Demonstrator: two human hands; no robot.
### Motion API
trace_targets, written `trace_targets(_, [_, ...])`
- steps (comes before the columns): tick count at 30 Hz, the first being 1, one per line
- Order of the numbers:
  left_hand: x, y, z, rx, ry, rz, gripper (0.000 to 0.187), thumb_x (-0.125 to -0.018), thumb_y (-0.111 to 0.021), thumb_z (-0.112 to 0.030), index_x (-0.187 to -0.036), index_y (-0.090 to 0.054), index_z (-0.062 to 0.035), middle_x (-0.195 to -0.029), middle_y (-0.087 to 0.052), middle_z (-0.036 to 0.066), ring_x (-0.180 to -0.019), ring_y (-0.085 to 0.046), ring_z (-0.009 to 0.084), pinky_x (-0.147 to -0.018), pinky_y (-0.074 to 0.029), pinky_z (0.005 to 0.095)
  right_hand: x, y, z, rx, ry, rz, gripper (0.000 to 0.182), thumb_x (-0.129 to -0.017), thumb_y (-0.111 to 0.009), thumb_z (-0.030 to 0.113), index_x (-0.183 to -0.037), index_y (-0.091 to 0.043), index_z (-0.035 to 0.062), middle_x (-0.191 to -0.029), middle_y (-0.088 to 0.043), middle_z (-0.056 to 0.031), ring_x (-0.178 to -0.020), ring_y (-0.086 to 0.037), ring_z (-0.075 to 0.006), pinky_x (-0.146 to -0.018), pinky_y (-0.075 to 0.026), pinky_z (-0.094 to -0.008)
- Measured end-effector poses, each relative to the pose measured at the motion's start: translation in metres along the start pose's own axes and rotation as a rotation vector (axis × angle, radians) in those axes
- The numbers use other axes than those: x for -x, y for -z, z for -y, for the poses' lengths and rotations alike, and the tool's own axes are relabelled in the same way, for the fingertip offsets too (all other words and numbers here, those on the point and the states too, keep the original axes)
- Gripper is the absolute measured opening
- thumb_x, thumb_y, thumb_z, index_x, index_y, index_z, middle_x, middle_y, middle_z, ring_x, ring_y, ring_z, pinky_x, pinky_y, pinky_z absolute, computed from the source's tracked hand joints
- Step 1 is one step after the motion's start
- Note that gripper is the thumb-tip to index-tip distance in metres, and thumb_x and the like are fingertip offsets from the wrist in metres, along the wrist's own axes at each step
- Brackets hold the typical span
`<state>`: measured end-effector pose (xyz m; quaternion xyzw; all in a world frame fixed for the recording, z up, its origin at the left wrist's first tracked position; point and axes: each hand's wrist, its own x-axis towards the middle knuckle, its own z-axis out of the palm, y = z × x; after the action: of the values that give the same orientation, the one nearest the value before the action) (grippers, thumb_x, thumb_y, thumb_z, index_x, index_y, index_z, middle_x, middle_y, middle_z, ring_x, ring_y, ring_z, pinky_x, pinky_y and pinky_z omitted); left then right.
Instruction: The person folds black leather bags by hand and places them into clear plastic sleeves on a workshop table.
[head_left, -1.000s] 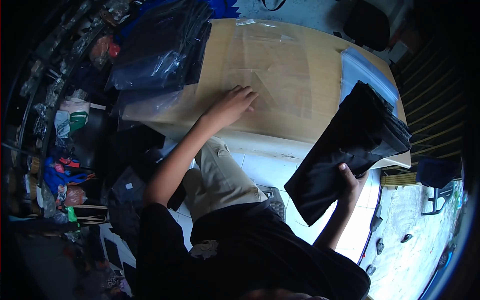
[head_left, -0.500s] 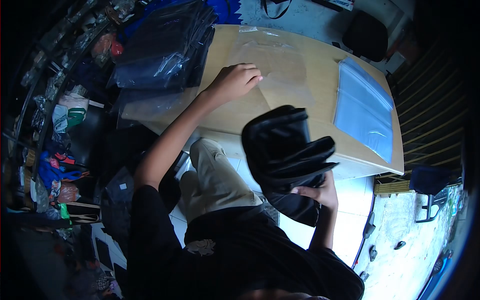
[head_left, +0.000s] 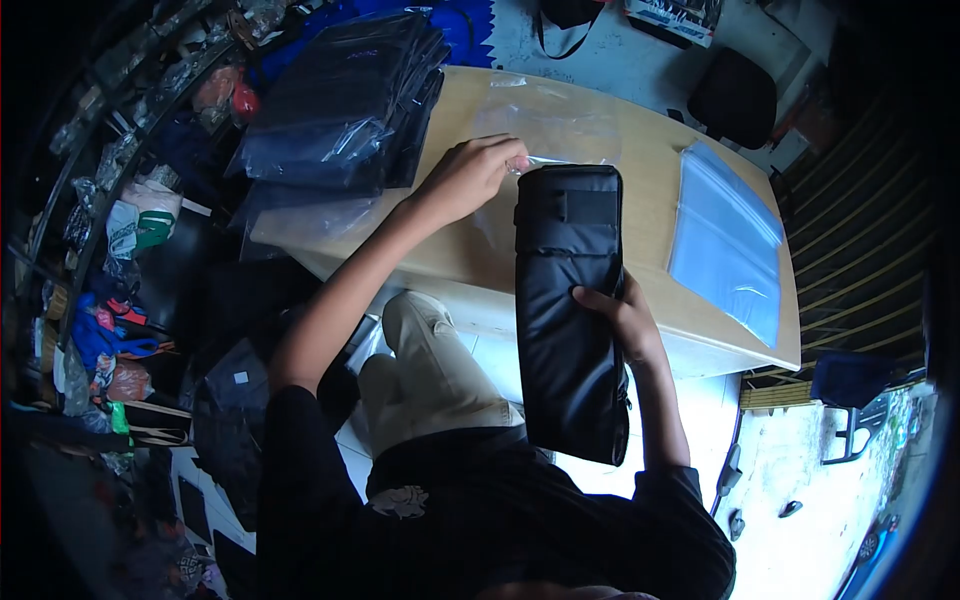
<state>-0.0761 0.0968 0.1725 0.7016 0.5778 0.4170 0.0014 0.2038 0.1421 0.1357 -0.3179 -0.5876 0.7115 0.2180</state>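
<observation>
A long black padded bag [head_left: 568,370] is held upright over the table's near edge, with my right hand [head_left: 632,318] closed on its right side and the thumb pressed on its face. My left hand [head_left: 480,172] pinches the opening edge of a clear plastic bag [head_left: 552,112] that lies on the table. That edge is lifted off the wood, right by the top end of the black bag. The black bag's upper end overlaps the plastic bag's mouth in this view.
Black bags in clear plastic form a stack [head_left: 335,110] at the table's left end. A pile of flat plastic bags [head_left: 725,240] lies on the right of the wooden table [head_left: 645,255]. Crowded shelves [head_left: 125,210] line the left side. A black chair [head_left: 735,95] stands behind.
My right hand has turned the black bag from gaping and tilted to closed and lengthwise, raising it toward the plastic bag. My left hand has lifted the plastic bag's edge.
</observation>
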Motion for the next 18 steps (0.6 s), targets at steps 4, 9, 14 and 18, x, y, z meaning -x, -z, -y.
trace_targets(4, [-0.006,-0.006,-0.003,0.055,-0.046,-0.063,0.004,-0.091,-0.054,0.002,-0.094,-0.055,0.0026,-0.088,-0.063,0.016,-0.082,-0.064,0.0304,-0.075,-0.049,0.0340,-0.005,0.009,0.010,-0.287,-0.402,0.066,0.046,-0.079,-0.074,0.024,-0.111,-0.062,-0.0068,-0.096,-0.069,-0.0146,-0.083,-0.067,-0.0202,-0.084,-0.052,-0.0285])
trace_targets(9, [-0.008,0.000,-0.009,0.076,0.026,-0.065,0.006,-0.094,-0.053,-0.004,-0.095,-0.054,0.0026,-0.087,-0.064,0.015,-0.081,-0.063,0.0285,-0.075,-0.049,0.0340,-0.020,0.013,-0.035,-0.446,-0.283,0.049,0.028,-0.083,-0.068,0.022,-0.099,-0.067,-0.0012,-0.087,-0.070,-0.0126,-0.072,-0.068,-0.0198,-0.071,-0.055,-0.0284])
trace_targets(14, [0.000,-0.001,-0.016,0.084,-0.020,-0.030,0.004,-0.093,-0.054,-0.002,-0.094,-0.054,0.0020,-0.085,-0.062,0.014,-0.080,-0.063,0.0279,-0.073,-0.049,0.0343,-0.027,-0.024,-0.007,0.048,0.116,-0.024,0.053,-0.082,-0.071,0.020,-0.123,-0.052,-0.0072,-0.108,-0.067,-0.0138,-0.098,-0.065,-0.0215,-0.091,-0.049,-0.0309])
trace_targets(18, [-0.005,-0.003,-0.021,0.020,-0.093,-0.075,0.001,-0.091,-0.052,0.002,-0.091,-0.054,0.0018,-0.083,-0.061,0.013,-0.081,-0.061,0.0306,-0.074,-0.049,0.0367,-0.029,-0.025,0.019,0.783,0.244,0.127,0.062,-0.082,-0.071,0.023,-0.129,-0.046,-0.0084,-0.116,-0.063,-0.0171,-0.103,-0.063,-0.0236,-0.094,-0.046,-0.0337])
